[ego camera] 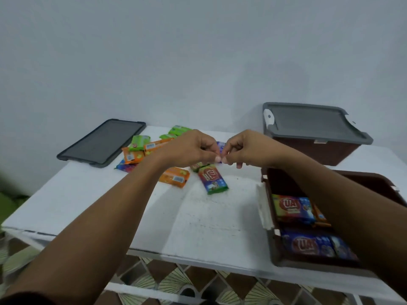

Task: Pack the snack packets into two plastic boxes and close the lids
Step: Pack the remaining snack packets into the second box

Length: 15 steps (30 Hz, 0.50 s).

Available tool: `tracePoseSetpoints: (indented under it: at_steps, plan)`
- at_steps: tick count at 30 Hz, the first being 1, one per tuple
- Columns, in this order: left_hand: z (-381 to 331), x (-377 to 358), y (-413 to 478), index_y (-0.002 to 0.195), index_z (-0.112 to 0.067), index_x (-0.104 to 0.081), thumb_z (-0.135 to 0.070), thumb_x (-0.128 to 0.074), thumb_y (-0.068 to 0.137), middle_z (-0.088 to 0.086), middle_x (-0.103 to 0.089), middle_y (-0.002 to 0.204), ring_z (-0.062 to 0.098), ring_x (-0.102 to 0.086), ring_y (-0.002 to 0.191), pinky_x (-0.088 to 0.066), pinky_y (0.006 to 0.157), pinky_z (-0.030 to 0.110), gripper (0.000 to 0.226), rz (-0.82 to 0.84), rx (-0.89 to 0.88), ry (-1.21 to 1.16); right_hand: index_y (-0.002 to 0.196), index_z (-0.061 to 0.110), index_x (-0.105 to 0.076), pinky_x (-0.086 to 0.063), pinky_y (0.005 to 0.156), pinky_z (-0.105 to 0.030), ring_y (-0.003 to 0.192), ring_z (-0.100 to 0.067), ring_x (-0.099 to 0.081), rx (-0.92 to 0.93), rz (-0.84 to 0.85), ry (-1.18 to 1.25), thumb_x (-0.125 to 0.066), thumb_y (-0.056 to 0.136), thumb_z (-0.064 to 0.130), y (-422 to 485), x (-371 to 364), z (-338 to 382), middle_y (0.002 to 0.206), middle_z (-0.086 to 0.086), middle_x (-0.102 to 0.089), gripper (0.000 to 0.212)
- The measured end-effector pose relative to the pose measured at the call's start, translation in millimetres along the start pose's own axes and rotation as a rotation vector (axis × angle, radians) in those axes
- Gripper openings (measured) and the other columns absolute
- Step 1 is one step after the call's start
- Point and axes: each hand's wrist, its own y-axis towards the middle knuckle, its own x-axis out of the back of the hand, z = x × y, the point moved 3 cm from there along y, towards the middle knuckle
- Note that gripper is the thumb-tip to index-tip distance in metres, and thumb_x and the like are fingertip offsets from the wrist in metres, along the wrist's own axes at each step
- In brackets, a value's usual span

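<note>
A purple packet (221, 146) is held above the white table (198, 216), pinched between thumb and forefinger of the left hand (193, 148) and of the right hand (242, 148); the remaining fingers of both hands are curled, and most of the packet is hidden behind them; the two hands are held close together, their fingertips nearly touching; just beneath them a red-and-green packet (212, 178) and an orange packet (174, 177) are seen lying on the table; farther left a loose heap is formed by a green packet (141, 143), a second orange packet (132, 156) and others, with another green packet (178, 129) behind; a loose grey lid (101, 143) is laid flat at the far left corner; at the near right an open box (284, 183) is partly covered by the right forearm, and in it a red-and-yellow packet (290, 208) and a blue packet (312, 245) are laid; behind it a closed box (317, 150) is topped by a fitted grey lid (308, 124)
</note>
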Motion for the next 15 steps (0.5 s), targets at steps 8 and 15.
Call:
tracePoseSetpoints:
  at_steps: [8, 15]
  plan:
    - [81, 85, -6, 0.085, -0.024, -0.078, -0.022, -0.075, 0.088, -0.014, -0.073, 0.077, -0.001, -0.063, 0.070, -0.048, 0.067, 0.023, 0.005, -0.085, 0.088, 0.120, 0.090, 0.016, -0.079, -0.048, 0.056, -0.019, 0.063, -0.009, -0.065, -0.080, 0.022, -0.128, -0.068, 0.085, 0.013, 74, -49, 31, 0.067, 0.011, -0.070, 0.012]
    - [150, 116, 10, 0.087, -0.031, -0.073, -0.016, -0.071, 0.089, -0.014, -0.069, 0.088, 0.000, -0.060, 0.073, -0.040, 0.060, 0.018, 0.015, -0.097, 0.159, 0.328, 0.089, 0.012, -0.079, -0.055, 0.068, -0.025, 0.087, -0.016, -0.071, -0.155, -0.035, -0.209, -0.067, 0.086, 0.016, 124, -87, 24, 0.089, 0.000, -0.076, 0.013]
